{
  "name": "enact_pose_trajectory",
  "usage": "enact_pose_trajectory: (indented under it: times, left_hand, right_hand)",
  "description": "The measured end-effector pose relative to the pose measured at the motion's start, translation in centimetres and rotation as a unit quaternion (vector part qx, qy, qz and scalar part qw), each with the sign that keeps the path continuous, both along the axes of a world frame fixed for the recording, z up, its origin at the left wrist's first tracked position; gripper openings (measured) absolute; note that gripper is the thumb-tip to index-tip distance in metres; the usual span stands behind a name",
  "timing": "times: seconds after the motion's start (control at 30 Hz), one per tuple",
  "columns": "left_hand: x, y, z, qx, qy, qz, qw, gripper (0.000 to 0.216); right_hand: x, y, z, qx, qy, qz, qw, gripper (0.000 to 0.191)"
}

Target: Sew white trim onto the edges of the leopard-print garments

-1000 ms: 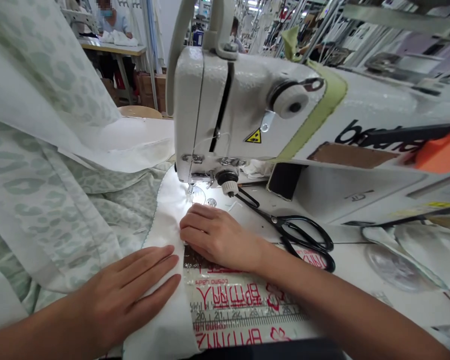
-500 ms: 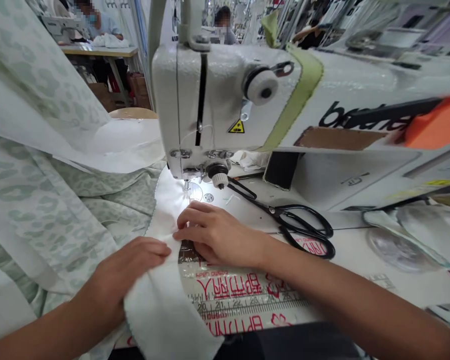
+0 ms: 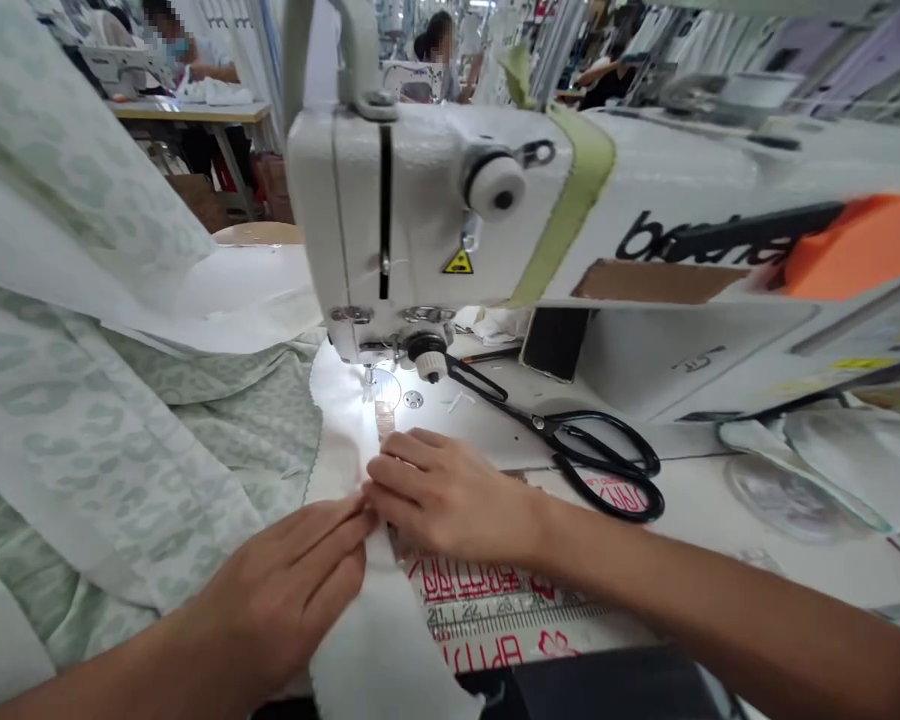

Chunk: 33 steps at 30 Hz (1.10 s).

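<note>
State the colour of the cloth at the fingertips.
The cloth is white; the head view shows it best.

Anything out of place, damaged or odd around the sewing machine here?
No spill, and no visible tear in the white fabric. Mildly odd: a green cloth strip wraps the sewing machine's arm, seemingly improvised, and small pale scraps lie loose on the machine bed beside the black scissors.

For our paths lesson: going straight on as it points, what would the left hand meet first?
The left hand would probably meet the right hand first; they seem to touch, though depth is unclear.
</note>
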State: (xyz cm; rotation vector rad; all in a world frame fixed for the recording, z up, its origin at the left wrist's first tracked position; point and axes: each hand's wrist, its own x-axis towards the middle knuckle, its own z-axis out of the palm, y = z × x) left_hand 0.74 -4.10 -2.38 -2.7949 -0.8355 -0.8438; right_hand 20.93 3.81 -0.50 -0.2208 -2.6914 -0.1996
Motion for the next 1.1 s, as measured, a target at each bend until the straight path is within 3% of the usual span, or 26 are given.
enact_pose_trajectory:
  times: [0.07, 0.2, 0.33, 0.47, 0.63, 0.8, 0.93, 1.1]
  left_hand:
    - [0.2, -0.2, -0.2, 0.030, 0.040, -0.004, 0.999, 0.022]
    - [-0.4, -0.5, -0.4, 0.020, 0.075, 0.004, 0.997, 0.026]
    - [-0.3, -0.5, -0.2, 0.037, 0.083, -0.004, 0.996, 0.026]
    - [0.3, 0.2, 1.6, 0.059, 0.073, -0.014, 0.995, 0.028]
    - [-1.3, 4.0, 4.5, 0.106, 0.160, 0.024, 0.981, 0.032]
    - [-2.6, 8.8, 4.3, 0.122, 0.210, 0.056, 0.968, 0.029]
    - [-2.8, 10.1, 4.3, 0.072, 0.185, -0.011, 0.980, 0.037]
    - [-2.6, 9.0, 4.7, 0.089, 0.242, -0.145, 0.955, 0.031]
  right_hand:
    - [0.5, -0.9, -0.1, -0.051, 0.003, -0.036, 0.998, 0.022]
    - [0.7, -2.1, -0.9, -0.128, 0.027, -0.079, 0.988, 0.026]
    - [0.5, -2.6, -1.2, -0.133, 0.027, -0.093, 0.986, 0.025]
    - [0.5, -3.1, -0.9, -0.110, 0.003, -0.105, 0.988, 0.023]
    - [0.5, -3.3, -0.8, -0.085, -0.024, -0.119, 0.989, 0.021]
    - [0.6, -3.3, -1.0, -0.099, -0.034, -0.129, 0.986, 0.022]
    - [0.8, -3.3, -1.2, -0.107, -0.032, -0.131, 0.985, 0.021]
    - [0.8, -3.2, -1.3, -0.111, -0.023, -0.135, 0.984, 0.016]
